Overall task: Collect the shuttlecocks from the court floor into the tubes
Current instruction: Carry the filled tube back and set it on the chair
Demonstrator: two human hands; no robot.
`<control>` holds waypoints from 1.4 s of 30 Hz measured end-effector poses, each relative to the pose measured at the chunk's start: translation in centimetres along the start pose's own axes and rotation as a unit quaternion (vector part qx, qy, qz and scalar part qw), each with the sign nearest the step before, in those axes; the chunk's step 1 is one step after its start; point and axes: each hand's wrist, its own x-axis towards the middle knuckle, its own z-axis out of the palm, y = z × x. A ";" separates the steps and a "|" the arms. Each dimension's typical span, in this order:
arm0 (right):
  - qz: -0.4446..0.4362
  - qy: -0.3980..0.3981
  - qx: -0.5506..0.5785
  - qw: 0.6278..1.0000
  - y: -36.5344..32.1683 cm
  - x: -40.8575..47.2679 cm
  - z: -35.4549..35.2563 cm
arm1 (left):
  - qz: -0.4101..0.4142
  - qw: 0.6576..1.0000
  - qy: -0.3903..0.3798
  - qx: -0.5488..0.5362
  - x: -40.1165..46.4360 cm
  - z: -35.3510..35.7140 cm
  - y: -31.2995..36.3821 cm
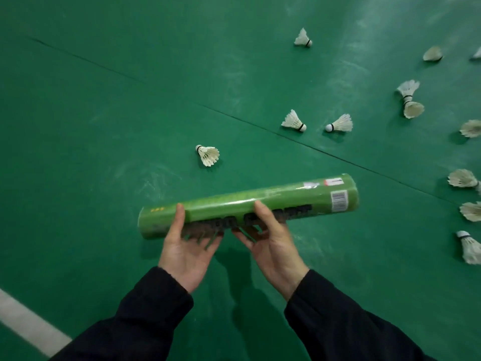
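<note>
the green tube (247, 204) is held crosswise in front of the person, its long axis running left to right and tipped a little, the right end higher and farther away. both hands hold it from below: the left hand (187, 246) has its thumb over the top near the left end and its fingers curled under, and the right hand (270, 241) holds it about the middle the same way, thumb on top. i cannot tell from here whether either end is capped or open.

the shuttlecocks lie on the court floor (104, 100), all ahead and off to the right. the nearest shuttlecock (208, 155) sits just beyond the tube, a bit left of its middle, on its side with the cork pointing up-left. a pair (316, 122) lies farther on, past the dark seam (260, 123) in the floor, and a loose row (466, 178) runs down the right edge of view.

so the nearest one lies forward of the left hand, while the bulk lie on the right hand's side. i'd judge one hand must let go of the tube to reach, and the tube's mouth must turn toward that hand.
</note>
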 end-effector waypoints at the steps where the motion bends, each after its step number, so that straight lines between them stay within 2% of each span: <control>1: -0.001 -0.022 -0.043 0.999 0.4 -0.3 0.5 | 0.019 1.000 0.004 0.007 0.2 0.1 0.4; 5: -0.022 -0.102 -0.168 0.980 -0.4 -1.4 -0.2 | 0.087 0.996 0.015 -0.005 2.0 -1.4 3.7; 10: -0.210 -0.131 -0.257 0.934 -3.8 -2.8 -0.9 | 0.106 0.992 0.065 0.004 3.1 -3.8 7.0; 13: -0.283 -0.128 -0.319 0.895 -4.0 -2.9 0.3 | 0.109 0.991 0.080 -0.013 3.1 -4.0 7.7; 16: -0.312 -0.116 -0.360 0.872 -3.1 -2.1 0.7 | 0.099 0.993 0.058 -0.038 2.8 -3.4 7.4; 18: -0.321 -0.131 -0.422 0.838 -2.4 -1.5 0.6 | 0.079 0.996 0.009 -0.027 2.5 -2.6 6.6; 19: -0.316 -0.147 -0.451 0.821 -1.9 -1.2 0.5 | 0.070 0.997 -0.014 -0.013 2.4 -2.1 6.2; 21: -0.277 -0.180 -0.466 0.820 -1.3 -0.6 0.4 | 0.070 0.997 -0.033 0.003 2.4 -1.6 5.8; 23: -0.242 -0.186 -0.438 0.845 -1.3 0.3 0.4 | 0.094 0.995 -0.020 -0.002 2.7 -1.2 6.2; 26: -0.207 -0.105 -0.410 0.882 -1.5 3.3 0.2 | 0.140 0.989 0.025 -0.039 3.5 -0.7 8.5; 28: -0.202 -0.045 -0.473 0.856 -1.7 6.9 0.0 | 0.167 0.984 0.050 -0.047 4.0 -0.9 10.4; 31: -0.183 -0.018 -0.565 0.804 -1.5 13.3 1.0 | 0.186 0.980 0.063 -0.008 4.6 -1.5 12.6; 34: -0.155 -0.022 -0.582 0.798 0.0 18.3 3.1 | 0.184 0.980 0.081 0.004 4.6 -2.6 13.8; 38: -0.125 -0.068 -0.601 0.786 3.0 23.3 6.2 | 0.182 0.979 0.089 0.021 4.5 -4.3 14.9; 42: -0.111 -0.029 -0.653 0.748 5.0 25.7 7.0 | 0.190 0.976 0.107 0.008 4.8 -5.5 15.2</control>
